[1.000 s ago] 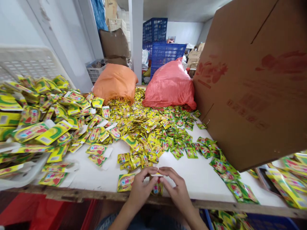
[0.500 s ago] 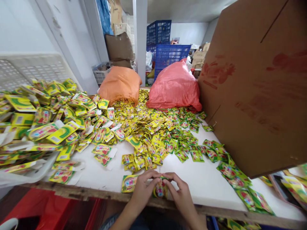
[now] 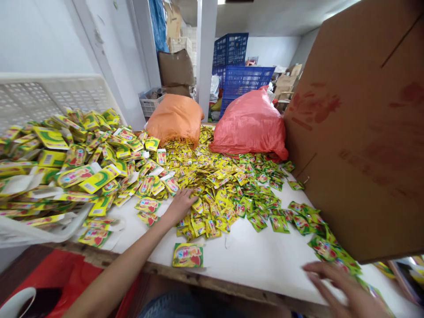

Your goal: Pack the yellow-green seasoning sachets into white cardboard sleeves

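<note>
My left hand (image 3: 180,204) lies flat, fingers down on the near-left edge of the sachet pile (image 3: 225,185). My right hand (image 3: 344,287), blurred, fingers spread and holding nothing, hovers near the table (image 3: 265,256) front edge; bare white surface lies between.

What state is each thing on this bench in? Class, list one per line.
Left hand: stretched out, resting on the sachet heap.
Right hand: open, blurred, empty.
Single sachet: flat, near the table edge.
Orange sack: full.
Red sack: full.
Cardboard box: tilted.
</note>
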Motion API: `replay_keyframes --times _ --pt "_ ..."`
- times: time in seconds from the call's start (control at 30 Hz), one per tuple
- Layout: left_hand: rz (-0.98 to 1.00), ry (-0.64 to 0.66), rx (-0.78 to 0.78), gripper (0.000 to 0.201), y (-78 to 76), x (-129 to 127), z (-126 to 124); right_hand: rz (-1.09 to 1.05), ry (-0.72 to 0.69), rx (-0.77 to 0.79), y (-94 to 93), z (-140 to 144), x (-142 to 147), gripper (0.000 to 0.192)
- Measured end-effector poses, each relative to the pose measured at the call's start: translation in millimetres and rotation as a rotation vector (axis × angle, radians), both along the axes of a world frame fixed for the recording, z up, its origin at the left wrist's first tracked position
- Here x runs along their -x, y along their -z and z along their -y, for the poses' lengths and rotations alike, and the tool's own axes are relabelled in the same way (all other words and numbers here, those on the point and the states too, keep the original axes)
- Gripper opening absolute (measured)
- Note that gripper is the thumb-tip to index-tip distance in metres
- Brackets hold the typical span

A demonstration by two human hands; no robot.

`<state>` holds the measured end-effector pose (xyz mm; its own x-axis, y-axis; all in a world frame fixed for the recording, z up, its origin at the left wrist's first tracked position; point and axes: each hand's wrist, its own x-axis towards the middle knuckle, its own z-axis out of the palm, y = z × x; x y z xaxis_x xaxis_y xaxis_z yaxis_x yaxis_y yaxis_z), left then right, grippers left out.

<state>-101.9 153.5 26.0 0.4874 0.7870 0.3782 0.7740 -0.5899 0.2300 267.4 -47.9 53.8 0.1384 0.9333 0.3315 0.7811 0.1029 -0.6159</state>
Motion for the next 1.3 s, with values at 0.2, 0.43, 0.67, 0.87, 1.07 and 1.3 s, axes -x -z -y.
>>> replay_keyframes --times 0.2,0.43,0.67,0.87,1.07,1.3 --pt "0.092 -0.069 -0.055 0.024 -12.3 11 12 -0.122 -0.350 0.209 28.8 -57 169 0.011" --pt "1.113 -0.367 0.391 0.043 -21.7 41 69 0.066 -0.205 0.155 47.5 -86 160 0.009" --pt "1.621 -0.380 0.734 0.052 -1.6 -1 96 0.251 -0.391 0.122 48.7 -112 175 0.045" --pt "1.602 -0.414 0.794 0.054 -1.2 1 102 0.233 -0.415 0.085 40.8 -108 160 0.021" --pt "1.620 -0.447 0.815 0.065 -6.9 -4 108 -0.122 0.129 0.092 46.8 -108 77 0.040" --pt "1.500 -0.349 0.921 0.056 -35.5 -30 123 -0.004 0.225 0.268 49.7 -149 17 0.024"
